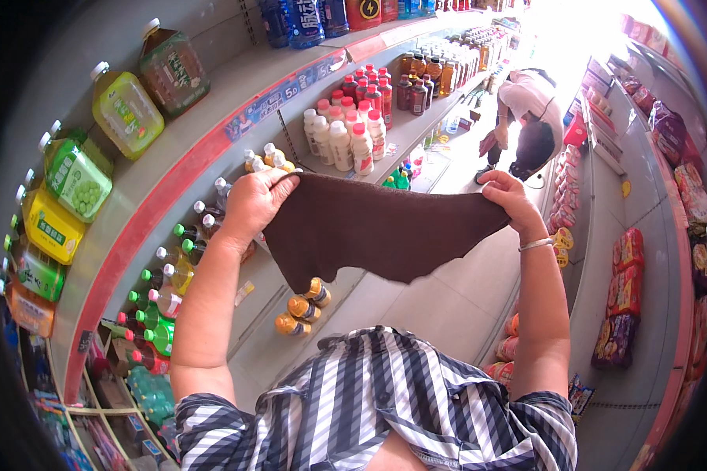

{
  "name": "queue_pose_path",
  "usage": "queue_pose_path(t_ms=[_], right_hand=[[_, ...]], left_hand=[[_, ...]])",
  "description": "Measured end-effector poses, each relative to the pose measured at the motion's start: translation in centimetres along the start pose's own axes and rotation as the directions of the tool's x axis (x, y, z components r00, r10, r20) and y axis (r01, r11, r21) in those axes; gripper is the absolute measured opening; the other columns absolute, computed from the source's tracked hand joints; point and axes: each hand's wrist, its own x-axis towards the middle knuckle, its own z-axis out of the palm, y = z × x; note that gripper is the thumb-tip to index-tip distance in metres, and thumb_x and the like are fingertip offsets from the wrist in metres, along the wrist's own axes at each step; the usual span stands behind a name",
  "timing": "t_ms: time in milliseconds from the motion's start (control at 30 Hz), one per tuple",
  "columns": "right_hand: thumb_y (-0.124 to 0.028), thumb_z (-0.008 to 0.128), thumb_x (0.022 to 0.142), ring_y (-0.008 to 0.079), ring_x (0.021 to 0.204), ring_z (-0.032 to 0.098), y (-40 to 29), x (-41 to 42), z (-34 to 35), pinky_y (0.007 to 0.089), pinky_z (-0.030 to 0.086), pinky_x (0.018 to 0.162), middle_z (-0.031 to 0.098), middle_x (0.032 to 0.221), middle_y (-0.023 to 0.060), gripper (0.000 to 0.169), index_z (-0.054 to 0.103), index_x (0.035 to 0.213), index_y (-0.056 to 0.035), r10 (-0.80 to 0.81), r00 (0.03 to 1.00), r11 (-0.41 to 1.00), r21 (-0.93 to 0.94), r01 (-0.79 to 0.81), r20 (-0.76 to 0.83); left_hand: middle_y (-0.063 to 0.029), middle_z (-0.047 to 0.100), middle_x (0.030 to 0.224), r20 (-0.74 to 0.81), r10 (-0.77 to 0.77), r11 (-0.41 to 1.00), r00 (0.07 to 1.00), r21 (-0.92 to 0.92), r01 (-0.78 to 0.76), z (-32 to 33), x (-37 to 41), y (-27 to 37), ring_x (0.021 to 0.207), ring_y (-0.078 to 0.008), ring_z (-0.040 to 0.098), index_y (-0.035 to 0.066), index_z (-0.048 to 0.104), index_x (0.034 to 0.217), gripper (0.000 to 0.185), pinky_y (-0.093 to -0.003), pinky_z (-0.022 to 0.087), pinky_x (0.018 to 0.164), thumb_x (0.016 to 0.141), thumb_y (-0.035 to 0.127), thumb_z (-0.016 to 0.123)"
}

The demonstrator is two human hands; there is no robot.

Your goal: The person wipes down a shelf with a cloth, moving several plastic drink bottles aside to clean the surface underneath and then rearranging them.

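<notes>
A dark brown cloth [383, 226] is stretched out in the air between both hands, its lower edge hanging in uneven curves. My left hand [259, 200] pinches its upper left corner between thumb and fingers. At the upper right corner, my right hand [511, 199] grips the fabric; a silver bangle [536, 244] circles that wrist. Behind the cloth lies the tiled floor [448, 300] of a shop aisle, partly hidden by it. Just past my left hand, white-capped bottles [274, 156] stand on a shelf.
Drink shelves [153, 176] line the left, holding large juice bottles [126, 115] and red-capped milk drinks [350, 138]. Several orange-capped bottles [303, 307] stand low down. Packaged food [624, 277] fills shelves on the right. Another person [530, 118] bends over farther along the aisle, holding a dark cloth [489, 143].
</notes>
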Motion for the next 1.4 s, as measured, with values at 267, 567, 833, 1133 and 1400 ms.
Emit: queue_pose_path(t_ms=[267, 567, 833, 1133, 1400], right_hand=[[0.000, 0.066, 0.072, 0.0127, 0.085, 0.053, -4.6, -3.3, 1.4, 0.0245, 0.042, 0.077, 0.056, 0.090, 0.0038, 0.009, 0.064, 0.080, -0.0017, -0.136, 0.926, 0.904, -0.339, 0.262, 0.352], [-0.002, 0.066, 0.070, 0.0199, 0.075, 0.059, -5.5, -5.5, 5.1, 0.0290, 0.047, 0.068, 0.059, 0.085, 0.0062, 0.006, 0.063, 0.075, -0.0013, -0.362, 0.904, 0.553, -0.729, 0.404, 0.227], [0.002, 0.054, 0.073, 0.0174, 0.075, 0.060, -4.5, -4.2, 3.7, 0.0271, 0.047, 0.069, 0.064, 0.095, 0.0067, 0.005, 0.059, 0.074, 0.0002, -0.540, 0.835, 0.540, -0.720, 0.437, 0.102], [-0.002, 0.048, 0.083, 0.0090, 0.074, 0.054, -2.3, -2.2, 0.2, 0.0213, 0.044, 0.069, 0.061, 0.086, 0.0037, 0.012, 0.060, 0.084, -0.0006, -0.196, 0.961, 0.978, 0.037, 0.207, -0.197], [-0.003, 0.045, 0.083, 0.0083, 0.072, 0.050, -5.2, -1.5, 0.3, 0.0198, 0.040, 0.069, 0.055, 0.077, 0.0013, 0.014, 0.059, 0.084, -0.0018, -0.168, 0.984, 0.902, -0.413, 0.126, -0.067]], left_hand=[[-0.0045, 0.062, 0.070, -0.019, 0.011, 0.947, 1.000, -0.322, -0.017, -1.6, 1.9, -2.6, 0.066, -0.0108, 0.054, -0.002, 0.066, 0.092, 0.025, -0.0291, 0.045, 0.066, 0.087, 0.022, 0.064], [0.0018, 0.061, 0.069, 0.037, -0.014, 0.951, 0.999, -0.310, 0.024, -3.9, 2.8, -1.0, 0.065, -0.0061, 0.052, -0.002, 0.066, 0.084, 0.024, -0.0257, 0.044, 0.062, 0.087, 0.022, 0.065], [-0.0008, 0.062, 0.070, 0.114, -0.051, 0.929, 0.992, -0.360, 0.089, -3.0, 1.9, 0.6, 0.067, -0.0074, 0.053, -0.002, 0.067, 0.089, 0.025, -0.0267, 0.044, 0.064, 0.086, 0.022, 0.065], [-0.0078, 0.064, 0.075, 0.138, -0.029, 0.957, 0.990, -0.282, 0.067, -2.4, 1.2, 0.6, 0.067, -0.0151, 0.057, 0.002, 0.068, 0.093, 0.028, -0.0304, 0.045, 0.065, 0.080, 0.027, 0.070], [-0.0066, 0.060, 0.083, 0.315, 0.395, 0.898, 0.863, 0.067, -0.435, -3.0, 0.5, 2.7, 0.080, -0.0243, 0.060, 0.013, 0.069, 0.101, 0.038, -0.0323, 0.047, 0.071, 0.067, 0.028, 0.075]])
